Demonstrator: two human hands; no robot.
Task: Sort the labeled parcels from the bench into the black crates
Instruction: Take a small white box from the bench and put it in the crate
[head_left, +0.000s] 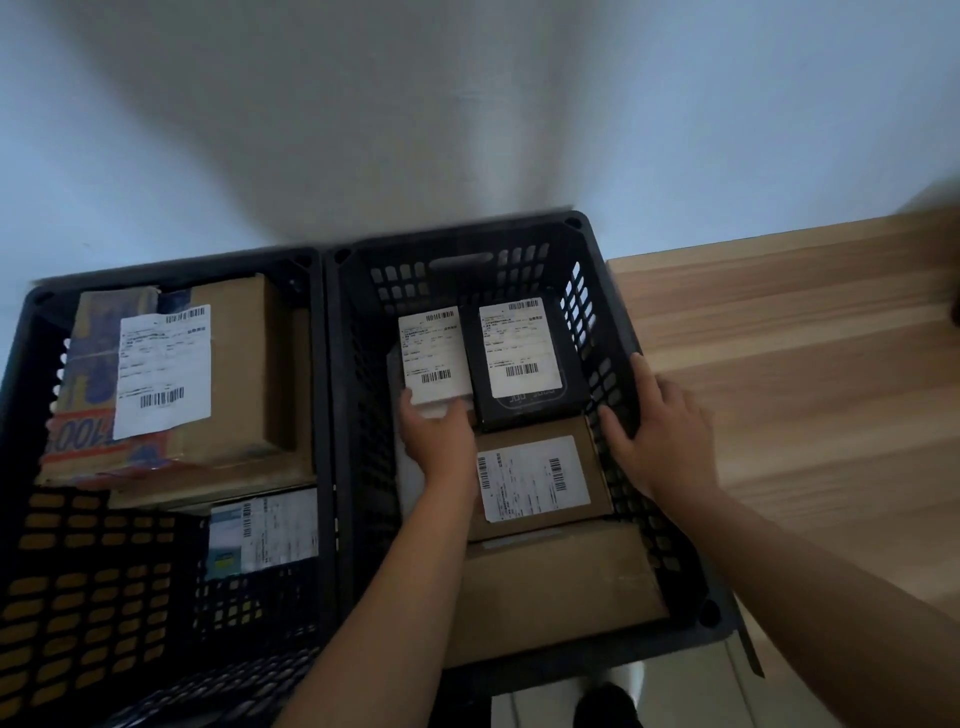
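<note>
Head view: left hand (439, 434) grips white parcel (434, 358) to seat it, while open right hand (657, 439) steadies crate (613, 332) at 3 o'clock.

Printed digits "100" in red-orange, seen sideways, on the taped cardboard box (171, 384) in the left crate (306, 395); white shipping labels with barcodes on that box, the white parcel (434, 358), the black box (522, 364) and the brown parcel (535, 478); label print too small and blurred to read.
</note>
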